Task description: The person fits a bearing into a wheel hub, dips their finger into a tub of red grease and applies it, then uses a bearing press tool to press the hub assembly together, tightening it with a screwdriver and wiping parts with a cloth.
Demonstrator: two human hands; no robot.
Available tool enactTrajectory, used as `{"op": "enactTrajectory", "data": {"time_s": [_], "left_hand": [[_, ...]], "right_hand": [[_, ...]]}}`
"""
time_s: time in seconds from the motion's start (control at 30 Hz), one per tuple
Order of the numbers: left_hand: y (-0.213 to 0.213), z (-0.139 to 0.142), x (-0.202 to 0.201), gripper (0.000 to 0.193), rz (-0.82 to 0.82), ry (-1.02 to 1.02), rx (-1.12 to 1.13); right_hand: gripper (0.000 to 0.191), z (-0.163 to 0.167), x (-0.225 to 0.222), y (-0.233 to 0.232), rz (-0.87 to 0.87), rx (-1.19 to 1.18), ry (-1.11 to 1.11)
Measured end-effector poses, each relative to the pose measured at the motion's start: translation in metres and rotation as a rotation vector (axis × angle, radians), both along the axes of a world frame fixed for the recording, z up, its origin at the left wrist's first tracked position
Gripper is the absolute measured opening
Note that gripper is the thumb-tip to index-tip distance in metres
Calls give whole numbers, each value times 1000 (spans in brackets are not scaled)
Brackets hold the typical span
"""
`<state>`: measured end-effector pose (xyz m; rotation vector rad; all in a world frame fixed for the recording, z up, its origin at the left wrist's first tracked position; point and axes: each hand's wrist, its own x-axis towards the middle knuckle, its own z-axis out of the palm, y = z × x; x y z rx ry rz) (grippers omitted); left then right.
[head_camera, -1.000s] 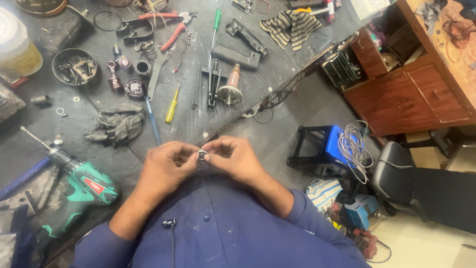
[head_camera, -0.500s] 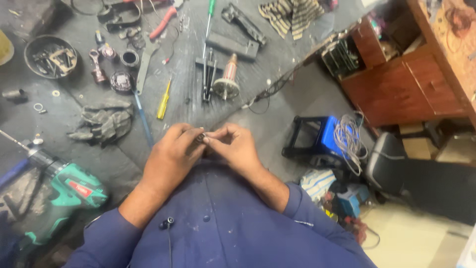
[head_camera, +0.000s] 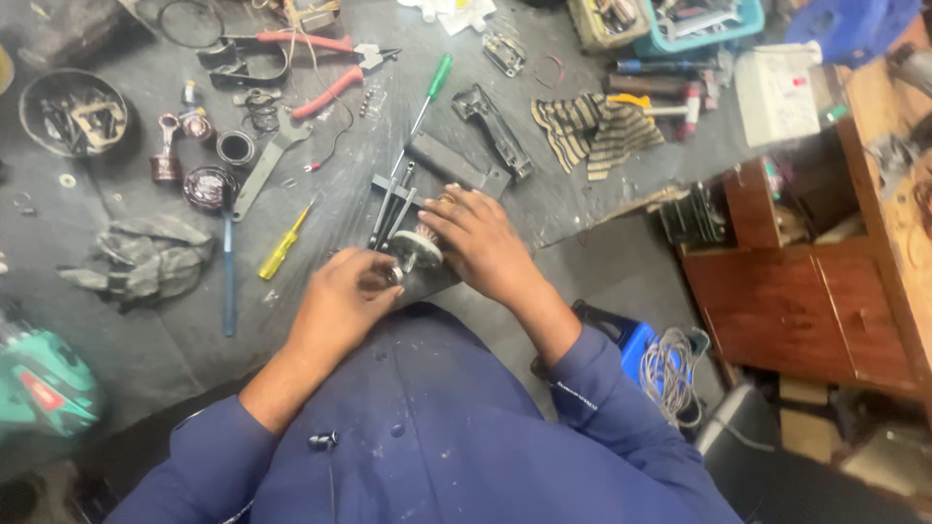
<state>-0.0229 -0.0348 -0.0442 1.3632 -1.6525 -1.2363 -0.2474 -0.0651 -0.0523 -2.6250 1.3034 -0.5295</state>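
Down at the near edge of the grey workbench [head_camera: 136, 340], two bare hands meet over one motor armature [head_camera: 419, 247]. The right hand [head_camera: 481, 238] lies curled over its far end, fingers closed on it; the left hand [head_camera: 340, 301] is pinched shut around one small metal ring [head_camera: 388, 278], held just against the armature's near end. How the ring sits on the shaft is too small to make out.

Counted on the bench: one green-handled screwdriver [head_camera: 432, 87], one yellow-handled screwdriver [head_camera: 283, 243], one blue-handled tool [head_camera: 227, 281], one pair of red-handled pliers [head_camera: 325, 63], one flat grey wrench [head_camera: 264, 165], one striped rag [head_camera: 592, 126], one crumpled grey glove [head_camera: 146, 257] and one round black dish [head_camera: 73, 112] of small parts. One connecting rod [head_camera: 167, 150] stands near two dark rings [head_camera: 223, 165].

One green power drill [head_camera: 39, 383] is cut off by the left edge. Both blue sleeves [head_camera: 437, 437] cover the forearms. Beyond the bench, one coil of pale wire [head_camera: 670, 364] lies on a blue box, partly hidden by the right sleeve.
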Motion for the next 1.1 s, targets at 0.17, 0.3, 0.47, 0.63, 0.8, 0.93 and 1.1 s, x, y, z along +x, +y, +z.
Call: {"op": "enactTrajectory", "data": {"time_s": [0.17,0.3,0.47,0.63,0.8,0.93,1.1], "left_hand": [[10,-19,-18,34,119,69,53],[20,-21,-21,37,223,76,-33],[33,9,0,38,227,-238,-390],[53,39,26,37,286,-148,83],[78,54,53,34,169,-366,-270],[94,61,76,33,247,-402,-79],[119,53,95,32,397,-472,-159]], "right_hand": [[49,-18,-15,-31,214,11,6],[48,-22,-21,-41,324,-10,-77],[51,-11,-11,-30,398,33,-204],[55,-2,16,-16,533,92,-277],[58,-5,51,-6,652,209,-316],[54,-9,81,11,685,227,-332],[52,-7,119,37,630,175,-315]]}}
